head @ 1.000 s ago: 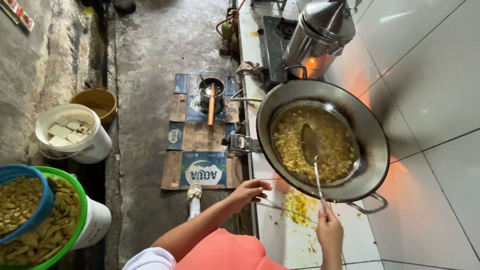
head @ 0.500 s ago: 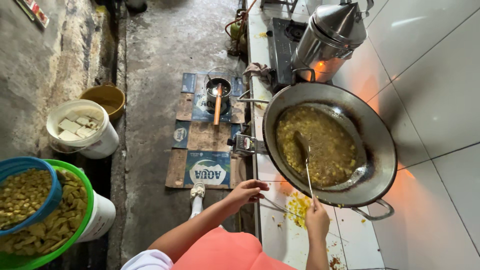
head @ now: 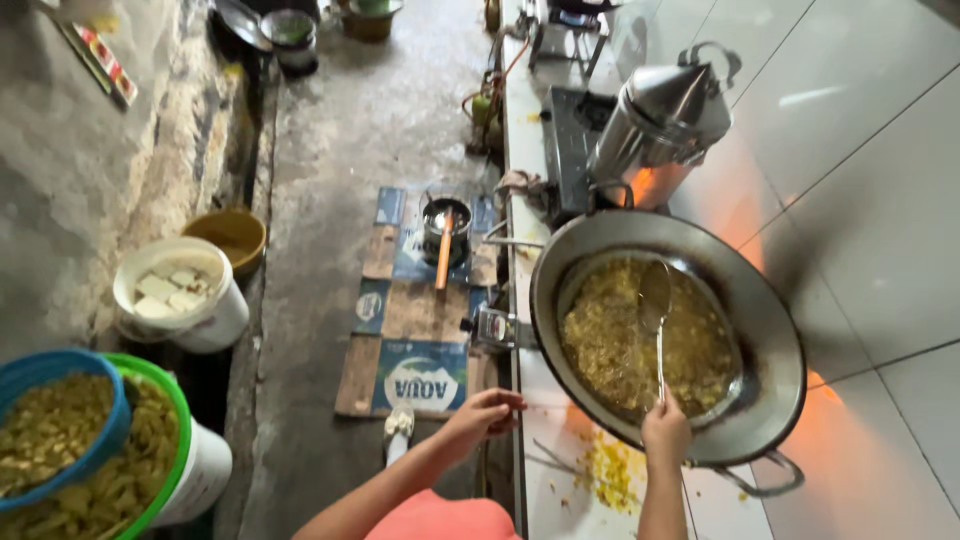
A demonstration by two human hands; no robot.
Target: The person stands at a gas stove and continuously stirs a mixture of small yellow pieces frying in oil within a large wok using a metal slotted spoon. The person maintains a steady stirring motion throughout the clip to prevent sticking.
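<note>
A large steel wok [head: 770, 330] sits on a burner on the tiled counter, full of hot oil with yellow pieces frying [head: 620, 350]. My right hand [head: 665, 430] grips the thin handle of a long metal ladle [head: 655, 300] whose bowl rests in the oil near the wok's middle. My left hand [head: 485, 412] hovers at the counter's front edge, fingers loosely curled, with nothing in it. Yellow crumbs [head: 610, 470] lie on the counter just below the wok.
A steel kettle [head: 665, 110] stands behind the wok. On the floor are flattened cardboard pieces [head: 410, 370], a small pot with an orange handle [head: 445, 230], a white bucket [head: 185, 290], a yellow bowl [head: 230, 235], and blue and green baskets of sliced pieces [head: 70, 440].
The view has tilted up and moved closer. My right hand has pushed the ladle further into the wok, toward its far side. My left hand stays by the counter edge.
</note>
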